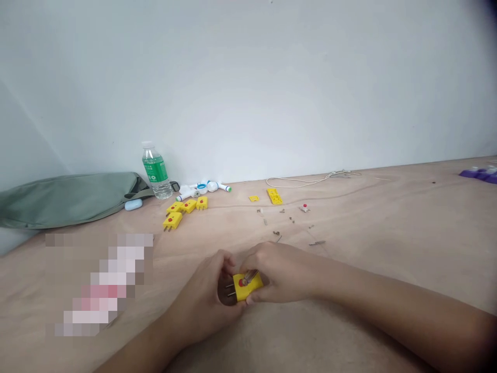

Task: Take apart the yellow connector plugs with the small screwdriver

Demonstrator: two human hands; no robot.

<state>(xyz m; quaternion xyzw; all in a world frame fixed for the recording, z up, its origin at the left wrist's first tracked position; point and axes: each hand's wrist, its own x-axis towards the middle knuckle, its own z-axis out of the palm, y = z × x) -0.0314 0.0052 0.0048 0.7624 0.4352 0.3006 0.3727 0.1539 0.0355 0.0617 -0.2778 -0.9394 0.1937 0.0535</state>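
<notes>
1. Two hands at one yellow plug [254,289], low in the middle of the view, over the near part of the table [388,264].
2. Right hand [275,269]: pinching the plug, thumb at the near side, fingers curled over the far side. Left hand [205,290]: curved around the prong end; cannot tell whether pressing on it.
3. Likeliest slip: a twist out of the pinch, from uneven thumb pressure. Also possible: a sideways skid of the see-through piece [250,277] over the red spot [241,283], if pushed at a slant.
4. Prongs [231,295] aimed into the left hand's curve: could jab after a hard leftward push.
5. Loose metal parts [276,233] just beyond the right hand: easy to scatter with a wrist sweep. Same risk for the thin metal piece [317,243].
6. Far limit: wall [272,93]. Far left crowded by bag [70,199], bottle [156,173] and four plugs [189,206].
7. Widest room: rightward, short of the purple tray [479,176].
</notes>
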